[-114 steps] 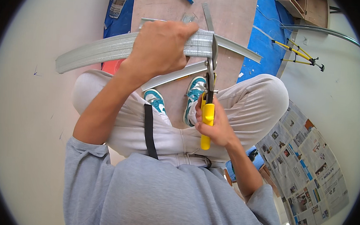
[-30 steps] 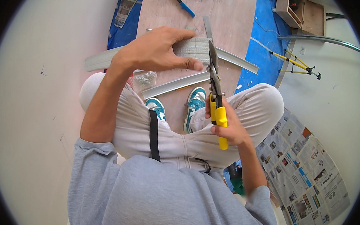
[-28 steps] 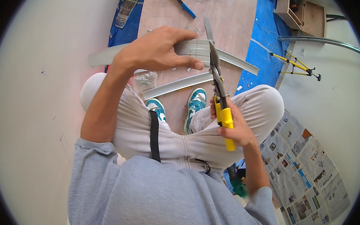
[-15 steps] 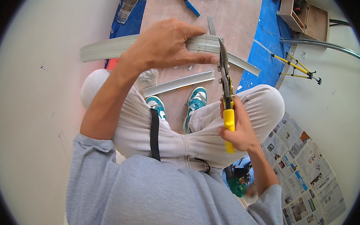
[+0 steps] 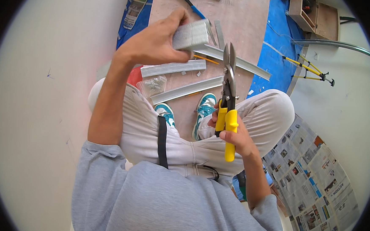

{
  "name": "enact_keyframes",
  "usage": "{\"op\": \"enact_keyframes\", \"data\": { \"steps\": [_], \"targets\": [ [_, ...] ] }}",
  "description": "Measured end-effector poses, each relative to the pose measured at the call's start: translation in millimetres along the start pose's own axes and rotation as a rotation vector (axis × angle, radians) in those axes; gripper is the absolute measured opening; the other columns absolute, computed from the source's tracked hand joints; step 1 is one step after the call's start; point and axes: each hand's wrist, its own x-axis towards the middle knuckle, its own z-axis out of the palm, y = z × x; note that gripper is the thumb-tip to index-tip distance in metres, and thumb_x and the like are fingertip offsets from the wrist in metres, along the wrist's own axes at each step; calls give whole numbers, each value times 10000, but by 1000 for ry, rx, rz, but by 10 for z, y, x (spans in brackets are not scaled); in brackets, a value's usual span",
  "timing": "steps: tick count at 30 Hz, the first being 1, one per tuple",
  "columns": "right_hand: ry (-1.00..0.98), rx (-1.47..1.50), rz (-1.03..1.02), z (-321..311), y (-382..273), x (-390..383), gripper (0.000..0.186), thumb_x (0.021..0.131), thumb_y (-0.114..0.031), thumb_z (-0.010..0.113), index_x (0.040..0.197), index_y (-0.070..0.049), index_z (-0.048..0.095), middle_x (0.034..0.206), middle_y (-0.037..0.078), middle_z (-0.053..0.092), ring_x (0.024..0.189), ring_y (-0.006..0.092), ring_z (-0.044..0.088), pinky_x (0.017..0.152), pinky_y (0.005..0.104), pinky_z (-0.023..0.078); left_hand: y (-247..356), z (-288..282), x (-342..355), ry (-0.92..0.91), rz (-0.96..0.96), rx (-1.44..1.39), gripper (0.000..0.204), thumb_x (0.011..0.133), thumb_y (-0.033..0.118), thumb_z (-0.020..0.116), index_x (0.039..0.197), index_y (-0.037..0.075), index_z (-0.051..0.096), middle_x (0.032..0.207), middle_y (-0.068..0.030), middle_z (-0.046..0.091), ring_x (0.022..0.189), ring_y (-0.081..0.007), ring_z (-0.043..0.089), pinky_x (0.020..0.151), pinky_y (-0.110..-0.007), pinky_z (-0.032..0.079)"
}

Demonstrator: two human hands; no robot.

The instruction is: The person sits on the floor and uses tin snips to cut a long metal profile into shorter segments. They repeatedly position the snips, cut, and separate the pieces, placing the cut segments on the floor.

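Left hand [image 5: 155,44] grips metal channel [image 5: 192,34] above the board [image 5: 244,15], end now tilted. Right hand [image 5: 239,138] wraps yellow-handled snips [image 5: 228,92]; blades, at channel's end half a second ago, now clear, slightly parted. Short channel piece [image 5: 175,68] and pencil [image 5: 207,59] below, now uncovered.

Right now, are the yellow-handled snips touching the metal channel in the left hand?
Apart. In the head view, the snips sit right of the metal channel, with a visible gap between them.
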Motion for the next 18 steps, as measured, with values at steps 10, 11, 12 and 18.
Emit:
{"op": "enact_keyframes", "data": {
  "steps": [10,11,12,18],
  "targets": [
    [136,-451,-100,-1,-153,430,839,785,-313,748,1453,5,352,1099,168,580,1021,279,591,942,407,495,-37,-106,239,-99,-35,-292,567,1066,605,500,1030,70,686,842,-19,641,788,-103,606,723,-258,501],
    [128,-448,-85,6,-161,457,867,783,-329,748,1458,26,336,1144,201,582,1034,312,588,946,409,496,-22,-113,230,-88,-107,-187,575,1064,615,495,1007,73,680,828,-19,627,776,-104,596,715,-255,493],
    [140,-469,-61,0,-170,465,868,783,-334,747,1457,28,336,1149,203,581,1037,312,588,948,410,494,-6,-117,214,-92,-149,-110,584,1062,624,490,984,76,675,814,-18,614,764,-105,587,706,-252,485],
    [130,-472,-24,-61,-128,529,779,768,-296,724,1434,-46,405,1061,104,518,985,222,537,908,372,466,94,-47,129,28,-137,-133,654,1039,660,503,946,44,702,703,-24,529,638,-127,526,569,-304,432]
  ]
}}
